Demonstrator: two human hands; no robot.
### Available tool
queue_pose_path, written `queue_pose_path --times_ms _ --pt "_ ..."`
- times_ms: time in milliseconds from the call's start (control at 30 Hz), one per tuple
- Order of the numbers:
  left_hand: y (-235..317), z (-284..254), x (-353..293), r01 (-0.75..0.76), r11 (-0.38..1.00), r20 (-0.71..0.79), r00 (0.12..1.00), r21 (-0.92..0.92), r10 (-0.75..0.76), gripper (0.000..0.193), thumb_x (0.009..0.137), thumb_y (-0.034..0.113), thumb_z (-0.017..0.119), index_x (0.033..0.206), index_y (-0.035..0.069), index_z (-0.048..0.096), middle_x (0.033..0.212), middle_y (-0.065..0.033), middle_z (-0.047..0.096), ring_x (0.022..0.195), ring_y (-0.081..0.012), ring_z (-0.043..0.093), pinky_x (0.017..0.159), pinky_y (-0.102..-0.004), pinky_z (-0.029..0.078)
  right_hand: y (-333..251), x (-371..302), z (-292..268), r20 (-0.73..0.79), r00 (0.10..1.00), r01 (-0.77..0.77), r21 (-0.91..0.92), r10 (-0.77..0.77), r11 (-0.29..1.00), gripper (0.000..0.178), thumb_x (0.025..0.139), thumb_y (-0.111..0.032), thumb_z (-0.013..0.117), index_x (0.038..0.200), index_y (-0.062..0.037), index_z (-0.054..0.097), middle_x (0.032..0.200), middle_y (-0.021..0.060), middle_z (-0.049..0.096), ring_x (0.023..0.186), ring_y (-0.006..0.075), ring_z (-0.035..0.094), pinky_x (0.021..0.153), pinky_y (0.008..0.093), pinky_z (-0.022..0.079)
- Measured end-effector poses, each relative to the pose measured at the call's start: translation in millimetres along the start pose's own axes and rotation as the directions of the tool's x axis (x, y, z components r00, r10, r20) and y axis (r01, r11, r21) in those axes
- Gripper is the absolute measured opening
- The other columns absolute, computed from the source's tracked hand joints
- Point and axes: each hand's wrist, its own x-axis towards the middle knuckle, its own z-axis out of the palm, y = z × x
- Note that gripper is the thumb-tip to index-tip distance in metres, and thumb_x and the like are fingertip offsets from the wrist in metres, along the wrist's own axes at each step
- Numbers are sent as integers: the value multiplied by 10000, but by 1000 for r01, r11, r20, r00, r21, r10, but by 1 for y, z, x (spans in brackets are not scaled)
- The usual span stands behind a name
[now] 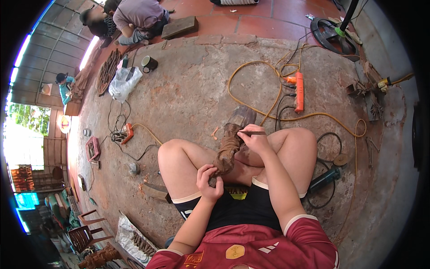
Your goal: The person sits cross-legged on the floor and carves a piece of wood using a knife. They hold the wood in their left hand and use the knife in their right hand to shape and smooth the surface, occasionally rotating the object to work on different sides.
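Note:
A carved piece of brown wood (227,150), knobbly and twisted, lies slanted over my crossed legs. Its far end is by a dark, blocky object (242,115) on the floor, whose kind I cannot make out. My left hand (209,183) is closed around the near, lower end of the carving. In my right hand (257,141) a thin, dark, stick-like tool (256,132) is pinched, held close to the carving's upper part. Whether the tool's tip touches the wood is hidden.
An orange power strip (299,92) with a yellow cord lies ahead right; a green power tool (326,179) sits by my right thigh. Left are a smaller orange socket (127,133), plastic bag (124,84) and mug (149,63). A person (139,18) crouches far left.

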Motion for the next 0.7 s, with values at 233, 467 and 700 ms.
queue_pose_path --times_ms 233,467,700 --pt "-1 0 0 -17 1000 1 1000 -1 17 292 683 2 623 974 -8 646 1047 -211 623 956 -346 626 868 -407 509 0 -1 0 17 1000 12 14 -12 1000 86 780 -42 764 787 12 698 741 128 646 641 237 636 579 316 485" --pt "0 0 1 -3 1000 4 1000 -18 3 295 684 2 622 978 -14 642 1048 -211 621 951 -340 625 856 -397 510 2 0 2 -15 1000 10 -58 -11 998 95 782 -63 770 795 7 708 727 131 649 638 241 641 587 323 489" --pt "0 0 0 -11 1000 6 1000 -4 11 292 685 6 622 975 -16 643 1045 -213 621 959 -341 625 866 -399 509 0 1 2 -48 998 -35 -8 35 999 100 785 -70 763 792 11 704 720 131 647 648 254 644 598 337 498"
